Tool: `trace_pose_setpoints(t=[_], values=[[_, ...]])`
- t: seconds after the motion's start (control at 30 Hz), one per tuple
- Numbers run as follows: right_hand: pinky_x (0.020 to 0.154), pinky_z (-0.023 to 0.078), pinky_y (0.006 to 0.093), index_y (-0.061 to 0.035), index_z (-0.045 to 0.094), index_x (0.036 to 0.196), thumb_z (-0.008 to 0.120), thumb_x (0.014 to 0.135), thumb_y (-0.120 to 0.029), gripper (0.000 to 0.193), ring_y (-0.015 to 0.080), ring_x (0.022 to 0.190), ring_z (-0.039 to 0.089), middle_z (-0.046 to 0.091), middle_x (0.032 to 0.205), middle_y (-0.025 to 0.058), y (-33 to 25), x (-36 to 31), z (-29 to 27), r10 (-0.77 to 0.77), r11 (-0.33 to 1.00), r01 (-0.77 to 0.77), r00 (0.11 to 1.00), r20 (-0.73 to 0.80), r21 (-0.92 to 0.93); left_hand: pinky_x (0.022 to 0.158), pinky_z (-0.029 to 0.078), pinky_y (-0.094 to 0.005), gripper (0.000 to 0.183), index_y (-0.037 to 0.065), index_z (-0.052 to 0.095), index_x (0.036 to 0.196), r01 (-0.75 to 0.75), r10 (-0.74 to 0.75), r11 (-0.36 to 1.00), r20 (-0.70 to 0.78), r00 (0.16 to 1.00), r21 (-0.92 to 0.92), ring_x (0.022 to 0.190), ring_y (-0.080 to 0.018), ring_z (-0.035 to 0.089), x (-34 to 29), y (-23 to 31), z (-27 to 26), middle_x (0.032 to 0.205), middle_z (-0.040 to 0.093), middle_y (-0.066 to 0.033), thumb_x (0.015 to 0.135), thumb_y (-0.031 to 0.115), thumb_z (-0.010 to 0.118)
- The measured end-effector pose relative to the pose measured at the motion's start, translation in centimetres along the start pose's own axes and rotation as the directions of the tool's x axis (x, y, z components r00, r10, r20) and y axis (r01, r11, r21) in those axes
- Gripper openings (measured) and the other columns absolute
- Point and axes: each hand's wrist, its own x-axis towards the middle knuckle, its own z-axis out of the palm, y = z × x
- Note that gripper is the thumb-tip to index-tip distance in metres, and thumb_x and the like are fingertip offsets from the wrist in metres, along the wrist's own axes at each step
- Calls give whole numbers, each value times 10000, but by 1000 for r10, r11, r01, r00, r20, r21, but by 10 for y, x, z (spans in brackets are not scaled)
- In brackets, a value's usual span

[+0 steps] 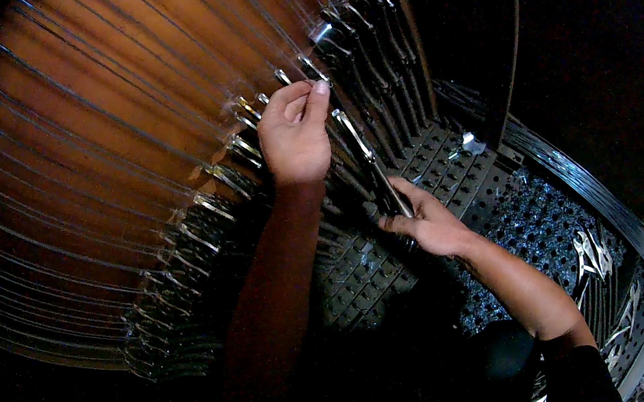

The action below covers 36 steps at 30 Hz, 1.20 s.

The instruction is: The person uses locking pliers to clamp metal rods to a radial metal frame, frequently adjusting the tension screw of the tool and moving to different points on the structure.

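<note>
My left hand (295,139) is raised in front of the row of taut wires (178,33), thumb and forefinger pinched together at the lower end of one wire. A small shiny metal end piece (311,68) shows at those fingertips, and its lower part is partly covered. Lower and to the right, my right hand (432,223) is wrapped round the dark handle of a long, slim plier-like tool (369,154). Its bright metal head points up and left, just below my left hand and apart from it. Poor light hides its exact kind.
An orange-brown panel (104,91) stands behind the wires. Dark hanging rods with shiny ends (377,63) line its lower edge. Below lies a perforated metal plate (423,163) with bluish bits (507,250). At right are a wire bundle (588,182) and loose wrench-like tools (589,254).
</note>
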Motion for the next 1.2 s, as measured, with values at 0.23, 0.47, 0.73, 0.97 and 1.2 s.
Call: trace_pose_setpoints(t=[0.23,0.47,0.73,0.97,1.2], values=[[1116,353,344,22,389,1468,735,861,-218,740,269,1299,502,543,1405,194,-1,-1,-2,-10,1000,10,1000,-21,-20,760,537,-260,238,-26,642,1043,-90,90,996,28,996,13,846,-140,664,-3,1,3,973,712,-124,928,157,742],[1050,418,336,19,460,1428,730,895,-384,721,246,1175,582,619,1287,180,-18,1,0,57,998,-57,995,-78,-3,868,566,-323,203,-37,626,1079,-94,95,995,26,995,-12,942,-221,704,-9,3,2,1013,722,-158,991,145,646],[1018,441,343,12,490,1409,718,902,-465,732,240,1128,597,636,1239,176,-12,6,0,0,1000,-4,992,-127,-29,878,527,-283,201,-90,633,1072,-111,111,992,-15,994,-55,934,-183,695,-22,16,0,994,732,-175,967,79,658],[1054,422,343,-1,490,1415,749,890,-394,706,255,1198,578,600,1326,179,-12,8,-2,4,999,-7,996,-88,-33,880,516,-266,212,-89,677,1066,-13,15,995,13,1000,-97,945,-163,687,-29,26,-8,1006,737,-143,954,91,682],[1099,395,351,-9,489,1421,746,890,-383,699,272,1279,539,536,1419,190,-11,7,-1,-52,989,36,992,-115,-144,807,502,-239,234,-81,686,1070,6,-5,997,12,1000,-75,870,-119,651,-33,28,-12,969,730,-102,944,116,703]])
